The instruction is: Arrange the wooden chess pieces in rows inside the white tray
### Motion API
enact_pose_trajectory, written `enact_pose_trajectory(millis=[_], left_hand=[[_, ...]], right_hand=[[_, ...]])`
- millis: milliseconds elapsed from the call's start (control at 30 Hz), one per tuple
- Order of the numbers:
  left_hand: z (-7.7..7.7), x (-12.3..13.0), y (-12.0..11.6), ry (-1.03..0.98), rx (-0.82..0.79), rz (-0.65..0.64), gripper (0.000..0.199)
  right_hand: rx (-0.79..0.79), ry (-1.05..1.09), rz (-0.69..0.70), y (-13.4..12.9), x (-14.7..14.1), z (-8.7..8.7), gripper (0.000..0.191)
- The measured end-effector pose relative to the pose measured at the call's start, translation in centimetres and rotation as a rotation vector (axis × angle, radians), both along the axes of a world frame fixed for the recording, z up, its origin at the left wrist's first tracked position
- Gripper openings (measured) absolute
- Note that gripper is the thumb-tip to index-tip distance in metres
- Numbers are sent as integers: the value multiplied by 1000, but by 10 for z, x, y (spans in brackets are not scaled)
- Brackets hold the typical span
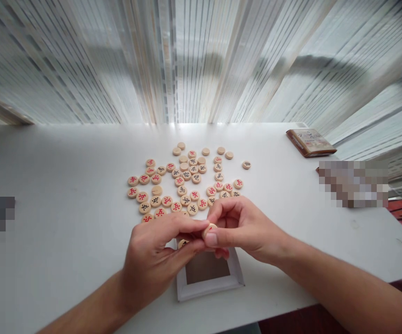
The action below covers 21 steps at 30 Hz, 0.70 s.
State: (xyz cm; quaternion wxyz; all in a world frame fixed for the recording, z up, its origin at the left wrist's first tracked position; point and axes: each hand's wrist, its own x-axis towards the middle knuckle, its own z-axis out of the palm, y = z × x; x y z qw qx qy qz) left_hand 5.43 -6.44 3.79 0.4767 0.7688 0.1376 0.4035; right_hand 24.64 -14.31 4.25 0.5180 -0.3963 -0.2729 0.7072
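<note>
My right hand (245, 229) pinches a round wooden xiangqi piece (209, 230) between thumb and forefinger; part of a red mark shows on it. From the other side, my left hand (162, 243) closes its forefinger and thumb at the same piece. Below both hands lies a shallow white box (212, 291) with a dark grey-brown inside, its far part hidden by my fingers. Another piece with a black mark (183, 243) shows through the gap of my left hand; whether it lies in the box I cannot tell.
Many loose xiangqi pieces (176, 207), with red or black characters or blank faces up, spread over the white table (65, 195) beyond my hands. A brown printed box (311, 142) lies at the back right, near a blurred-out item (354, 183). Striped curtains (194, 60) hang behind.
</note>
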Motion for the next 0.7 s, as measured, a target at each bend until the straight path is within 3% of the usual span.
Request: enact_pose_trajectory(millis=[133, 300, 467, 700], left_hand=[[3, 2, -1, -14, -89, -76, 26], [4, 2, -1, -14, -125, -49, 25], [0, -1, 2, -4, -48, -4, 26], [-1, -2, 2, 29, 91, -6, 28]], right_hand=[[38, 6, 5, 0, 2, 1, 28], [63, 35, 48, -1, 5, 0, 22], [65, 63, 63, -1, 7, -3, 22], [-36, 11, 23, -1, 1, -1, 38]])
